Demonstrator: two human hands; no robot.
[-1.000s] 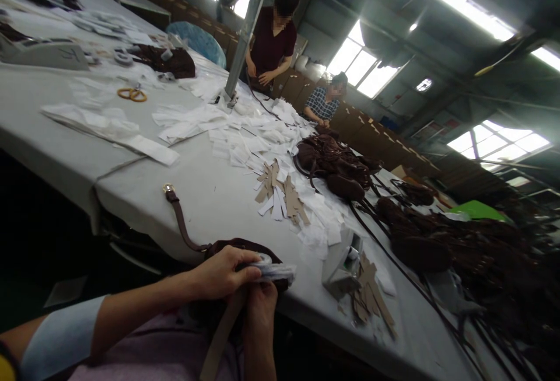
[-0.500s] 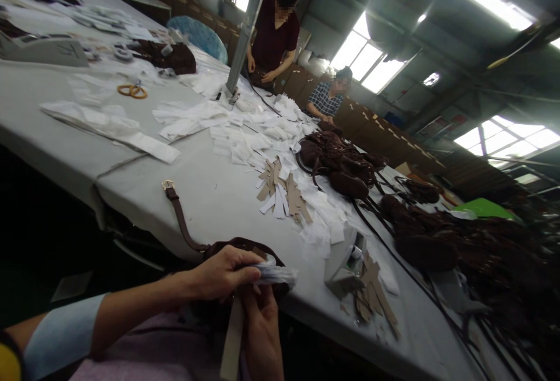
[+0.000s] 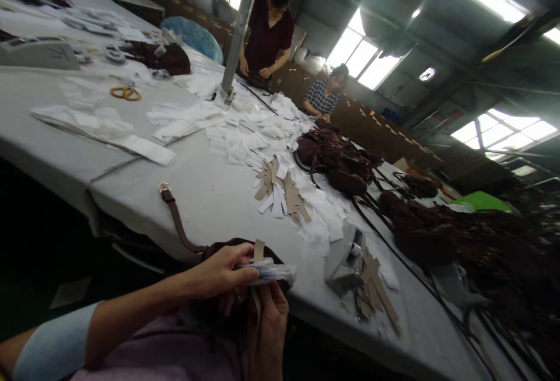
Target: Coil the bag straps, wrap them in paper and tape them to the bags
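Observation:
At the near edge of the grey table [image 3: 210,194], my left hand [image 3: 219,273] pinches a small white and clear wrapped piece [image 3: 269,271] over a dark brown bag [image 3: 236,250]. The bag's brown strap [image 3: 177,220] with a gold buckle runs up onto the table. Just below, my right hand [image 3: 266,328] is closed on a tan strip [image 3: 258,279] that stands upright past the bag's rim. Both hands touch at the bag's opening.
White and tan paper strips [image 3: 280,191] litter the table middle. Dark brown bags [image 3: 336,165] and long straps pile to the right. A small grey device [image 3: 343,261] sits near the edge. Orange-handled scissors [image 3: 125,93] lie far left. Two people [image 3: 266,31] work at the far side by a metal post [image 3: 238,28].
My right hand has turned the tan strip from hanging down in my lap to standing upright, its end now poking above the bag rim. My left hand kept its pinch.

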